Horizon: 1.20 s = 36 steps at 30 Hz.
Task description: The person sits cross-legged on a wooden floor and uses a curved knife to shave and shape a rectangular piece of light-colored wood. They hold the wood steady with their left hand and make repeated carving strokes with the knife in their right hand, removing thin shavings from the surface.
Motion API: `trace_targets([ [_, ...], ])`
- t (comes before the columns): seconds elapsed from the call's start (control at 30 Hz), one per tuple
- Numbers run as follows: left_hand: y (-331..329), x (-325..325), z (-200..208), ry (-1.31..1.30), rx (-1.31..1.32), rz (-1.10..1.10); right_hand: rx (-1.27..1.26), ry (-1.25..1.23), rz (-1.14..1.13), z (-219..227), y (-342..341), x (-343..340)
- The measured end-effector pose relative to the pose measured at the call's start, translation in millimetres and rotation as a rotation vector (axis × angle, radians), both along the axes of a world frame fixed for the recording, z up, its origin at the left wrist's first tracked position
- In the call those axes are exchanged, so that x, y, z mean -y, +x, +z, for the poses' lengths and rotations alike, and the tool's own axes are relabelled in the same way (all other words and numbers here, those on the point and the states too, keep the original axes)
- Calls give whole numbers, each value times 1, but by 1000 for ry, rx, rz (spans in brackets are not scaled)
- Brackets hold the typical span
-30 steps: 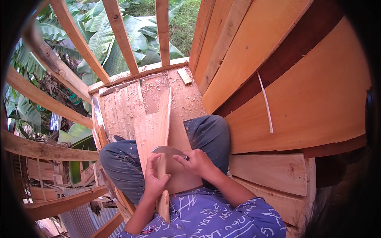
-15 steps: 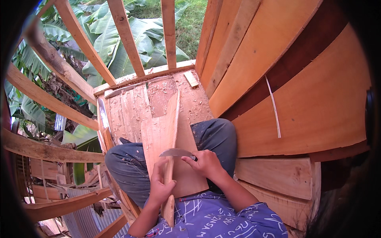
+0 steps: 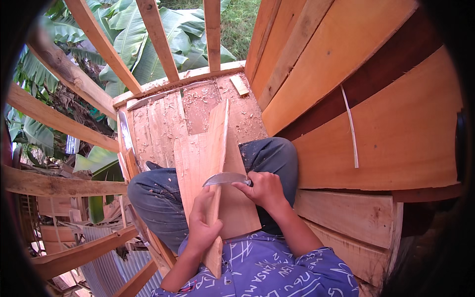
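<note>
My right hand (image 3: 265, 189) is closed round the dark handle of a knife with a curved blade (image 3: 225, 178). The blade lies across the upper edge of a long narrow wooden board (image 3: 216, 148), which stands on edge and points away from me. My left hand (image 3: 204, 225) grips this board near its close end, the thumb on the right side and the fingers on the left. Under it, a wide flat board (image 3: 189, 157) rests across my lap between my knees. The fingertips of my left hand are just short of the blade.
Wood shavings litter the plank floor (image 3: 153, 123), where a small wood offcut (image 3: 239, 85) lies. Slatted wooden railings (image 3: 158, 39) stand ahead and left, with banana leaves (image 3: 131, 37) beyond. A plank wall (image 3: 336, 64) rises on the right, with a thin pale strip (image 3: 350, 126) against it.
The narrow board now leans a little more to the right at its far end. Both hands and the knife have shifted slightly forward in the picture, still in the same grip.
</note>
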<state>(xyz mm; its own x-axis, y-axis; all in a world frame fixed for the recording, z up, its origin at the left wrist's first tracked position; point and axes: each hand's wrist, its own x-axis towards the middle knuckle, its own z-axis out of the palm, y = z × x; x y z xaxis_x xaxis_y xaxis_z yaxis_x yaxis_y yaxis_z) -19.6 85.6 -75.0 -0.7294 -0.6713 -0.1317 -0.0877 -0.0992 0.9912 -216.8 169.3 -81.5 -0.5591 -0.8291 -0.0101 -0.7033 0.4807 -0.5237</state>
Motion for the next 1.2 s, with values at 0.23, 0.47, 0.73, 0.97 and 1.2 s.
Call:
trace_targets([
  [0.23, 1, 0, -2, 14, -11, 10, -13, 53, -205, -6, -19, 4],
  [0.47, 6, -2, -2, 44, -16, -25, 82, 102, -181, 23, -33, -9],
  [0.73, 4, -1, -4, 74, -30, -23, 20, 49, -60, 7, -1, -6],
  [0.97, 7, -1, -6, 93, -78, 2, -38, 47, -62, 8, 0, -1],
  [1.2, 9, 1, -5, 172, -103, 14, 88, 57, 25, 21, 24, -3],
])
